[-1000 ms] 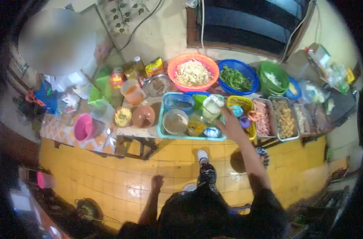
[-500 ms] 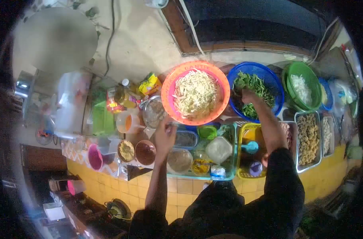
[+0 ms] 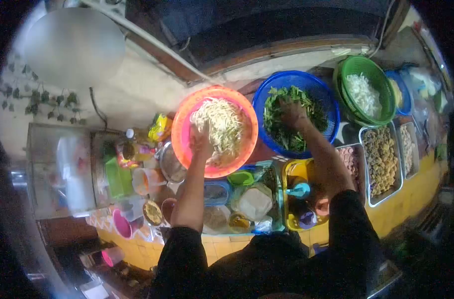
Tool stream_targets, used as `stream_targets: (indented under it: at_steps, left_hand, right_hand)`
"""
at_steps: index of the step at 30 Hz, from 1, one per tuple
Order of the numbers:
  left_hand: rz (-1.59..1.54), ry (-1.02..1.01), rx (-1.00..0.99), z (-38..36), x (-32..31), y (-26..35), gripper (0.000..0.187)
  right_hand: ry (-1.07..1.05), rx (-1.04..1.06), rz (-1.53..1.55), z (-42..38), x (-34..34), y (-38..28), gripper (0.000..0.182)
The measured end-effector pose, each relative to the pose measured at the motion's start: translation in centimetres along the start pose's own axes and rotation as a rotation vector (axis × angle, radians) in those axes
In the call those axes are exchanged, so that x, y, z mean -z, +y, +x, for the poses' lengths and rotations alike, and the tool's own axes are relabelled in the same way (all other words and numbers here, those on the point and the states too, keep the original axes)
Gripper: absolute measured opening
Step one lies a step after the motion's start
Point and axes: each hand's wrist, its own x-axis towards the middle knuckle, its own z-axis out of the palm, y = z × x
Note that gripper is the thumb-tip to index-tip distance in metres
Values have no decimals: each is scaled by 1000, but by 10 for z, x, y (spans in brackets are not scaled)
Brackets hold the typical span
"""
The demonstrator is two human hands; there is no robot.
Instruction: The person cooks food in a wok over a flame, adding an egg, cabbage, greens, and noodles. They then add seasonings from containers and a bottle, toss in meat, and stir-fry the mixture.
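Note:
My left hand [image 3: 201, 144] reaches over the near left rim of an orange-red plastic basin [image 3: 180, 110], its fingers apart at the edge of a heap of pale thin strands [image 3: 222, 119]. The strands look like noodles or shredded vegetable. To the right, my right hand [image 3: 293, 115] rests with fingers spread on cut leafy greens [image 3: 314, 112] in a blue colander [image 3: 333, 102]. Some fingertips are partly lost among the leaves.
Right of the colander stand green baskets [image 3: 392, 107] with white strips and a metal tray [image 3: 383, 164] of browned pieces. Nearer me lie a yellow crate [image 3: 290, 214] with cups and a teal tray [image 3: 279, 199] of containers. Bowls and a green box [image 3: 118, 173] stand left.
My left hand has moved from below the basin's rim up over the strands. My right hand has spread out on the greens. The view has turned and shifted.

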Motion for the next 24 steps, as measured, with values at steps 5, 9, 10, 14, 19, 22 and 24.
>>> stream_targets:
  at_steps: [5,9,10,14,19,22,24]
  left_hand:
    - [-314,129,-159,4,-46,-33,87]
    - [-332,57,-169,20,-26,-36,72]
    - [-351,54,-79,17,-13,-33,62]
    - [-417,228,-91,17,8,-43,56]
    - [-351,426,-184,-10,56,-28,51]
    - [-313,221,-180,-27,73,-22,48]
    - [-463,387,-229,-28,68,-29,47]
  right_hand:
    - [-597,-55,482,10,-18,7,37]
    - [-262,27,343,10,43,16,34]
    - [-454,-130,375,18,74,11,35]
    - [-444,29,338,-9,90,13,32]
    - [100,165,132,-37,23,13,13]
    - [148,-230,372,-30,99,-15,18]
    - [156,-543,772,-38,148,-32,19]
